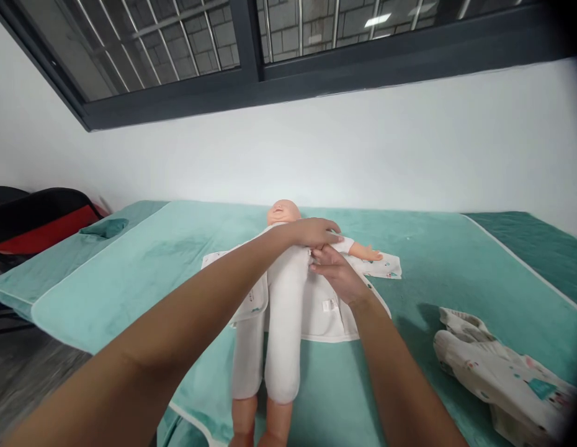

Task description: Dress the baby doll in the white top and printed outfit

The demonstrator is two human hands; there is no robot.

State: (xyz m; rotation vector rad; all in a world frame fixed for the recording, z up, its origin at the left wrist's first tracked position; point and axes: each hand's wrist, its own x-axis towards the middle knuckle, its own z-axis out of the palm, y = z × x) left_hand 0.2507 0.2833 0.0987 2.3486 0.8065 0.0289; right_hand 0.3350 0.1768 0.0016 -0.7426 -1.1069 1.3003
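Note:
A baby doll (283,310) in white clothes lies on its back, head toward the wall and bare feet toward me. Beneath it is a spread-open white patterned baby top (323,320), one sleeve (388,266) stretched out to the right under the doll's arm. My left hand (316,231) reaches across the doll's chest and rests by its shoulder, fingers extended. Just below, my right hand (337,270) is at the doll's side with fingers bent together in a pinch. What lies between those fingertips is too small to make out.
A green plush cover (130,279) lies over the table. Folded white patterned baby clothing (502,372) lies at the right front. A black and red chair (46,223) stands at the left. Behind the table are a white wall (316,155) and a barred window.

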